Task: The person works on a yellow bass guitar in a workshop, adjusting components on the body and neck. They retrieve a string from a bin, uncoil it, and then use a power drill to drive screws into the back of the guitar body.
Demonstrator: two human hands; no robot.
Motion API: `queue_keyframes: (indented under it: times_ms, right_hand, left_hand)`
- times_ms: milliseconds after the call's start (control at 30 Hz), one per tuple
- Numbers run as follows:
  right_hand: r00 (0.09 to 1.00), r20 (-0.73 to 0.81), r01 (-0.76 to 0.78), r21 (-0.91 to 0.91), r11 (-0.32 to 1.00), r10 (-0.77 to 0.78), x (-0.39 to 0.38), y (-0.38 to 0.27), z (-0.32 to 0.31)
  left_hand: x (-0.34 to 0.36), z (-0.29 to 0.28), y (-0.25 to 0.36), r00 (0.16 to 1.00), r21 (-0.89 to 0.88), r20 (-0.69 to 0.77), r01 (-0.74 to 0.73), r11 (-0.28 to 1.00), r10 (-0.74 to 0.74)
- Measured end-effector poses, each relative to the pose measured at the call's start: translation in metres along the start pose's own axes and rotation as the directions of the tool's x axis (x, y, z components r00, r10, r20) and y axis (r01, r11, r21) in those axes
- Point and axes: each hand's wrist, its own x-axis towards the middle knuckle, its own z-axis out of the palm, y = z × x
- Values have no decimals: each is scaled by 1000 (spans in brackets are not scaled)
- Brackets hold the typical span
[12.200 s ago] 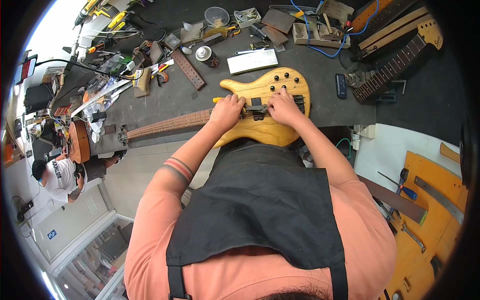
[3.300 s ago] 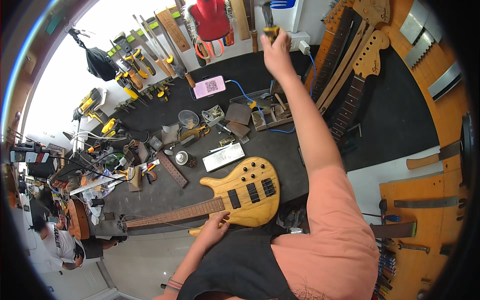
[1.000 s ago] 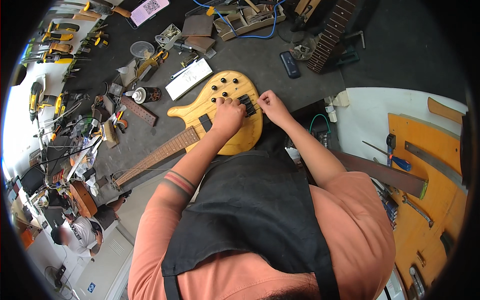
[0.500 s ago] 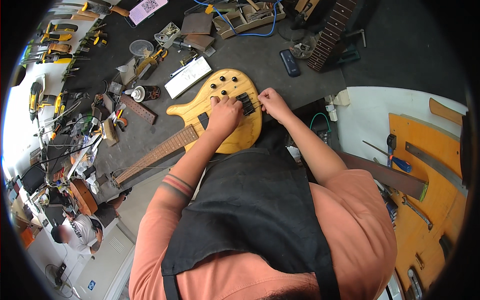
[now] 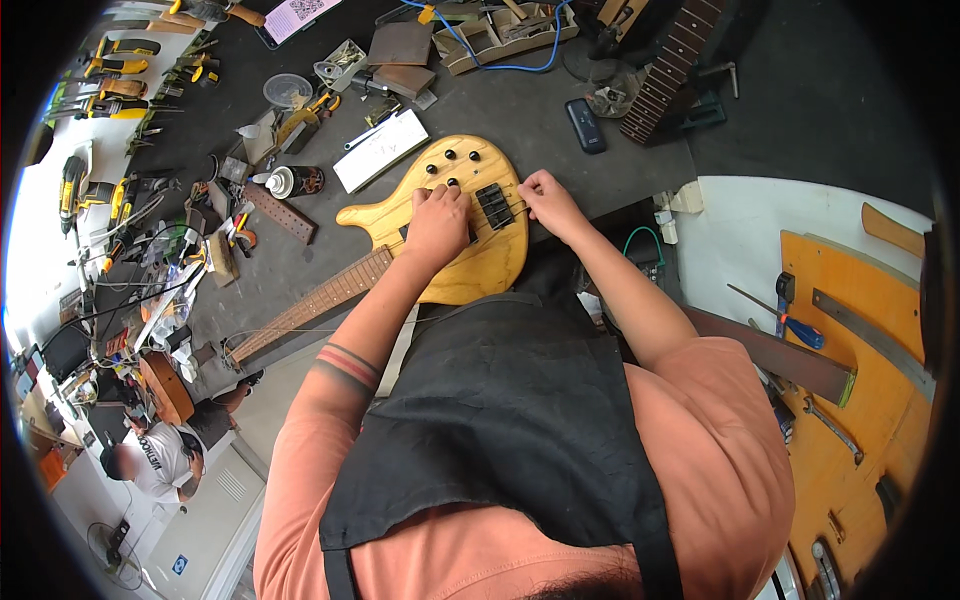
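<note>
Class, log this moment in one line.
left hand: over bass; right hand: at bass edge, near bridge; can: on bench

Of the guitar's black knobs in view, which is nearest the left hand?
The lowest black knob in the picture, right by the left hand; the other three in view sit higher on the guitar body.

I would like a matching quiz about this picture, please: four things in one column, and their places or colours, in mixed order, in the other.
Column one
1. Left hand
2. Right hand
3. Apron
4. Cable

Column two
A. Blue, beside the cardboard tray
B. Over the guitar body, between the neck and the bridge
C. Black
D. At the guitar body's end edge, past the bridge

Right pairs: 1-B, 2-D, 3-C, 4-A
</note>
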Motion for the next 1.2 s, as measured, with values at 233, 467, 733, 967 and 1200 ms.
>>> queue_keyframes:
  times_ms: [233,467,733,967,1200]
  right_hand:
    - [1000,-6,-21,-67,998,21,-1,-7,-3]
    - [1000,-28,-14,-91,996,12,1,-4,1]
    - [998,-62,5,-120,993,-12,7,9,2]
    - [998,-68,-24,-168,985,13,0,-10,-1]
    - [996,-82,-52,-284,957,30,-1,-24,-4]
  left_hand:
    - [15,-19,7,985,-124,135,125,984,-108]
    - [26,5,20,993,-95,100,79,992,-70]
    - [13,-13,2,987,-141,-84,125,982,-138]
    - [22,-27,-1,893,-362,353,406,839,-280]
    - [32,-20,2,902,-375,301,409,832,-309]
